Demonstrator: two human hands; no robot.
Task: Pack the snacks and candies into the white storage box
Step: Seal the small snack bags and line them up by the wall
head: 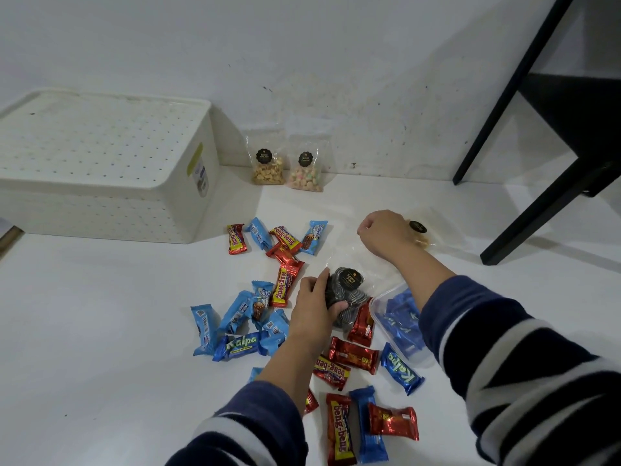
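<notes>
The white storage box (pixel 100 163) sits at the back left of the white floor (pixel 100 331), by the wall, and its dotted lid is shut, so nothing inside shows. A small label is stuck on its right end, too small to read. Just right of the box, 2 clear bags lean on the wall: 1 bag of tan snacks (pixel 267 163) and 1 bag of pastel snacks (pixel 306 168), each with a round black sticker that is too blurry to read. The left hand (pixel 314 306) is wrapped around a clear bag of dark swirly cookies (pixel 346 297), and its black sticker reads "Kuping Gajah". The right hand (pixel 383 232) is curled shut over the clear plastic of another bag (pixel 420 232), which has tan bits and a black sticker; I cannot tell how tight the grip is. By the right sleeve stands a clear plastic tub (pixel 400 326) full of shiny blue wrappers. Many small candy bars lie loose on the floor, near the hands and well apart from the box. The red and yellow bars (pixel 284 285) say "beng-beng". The dark blue bars (pixel 240 345) say "Kalpa". The light blue bars (pixel 205 327) have writing I cannot read.
</notes>
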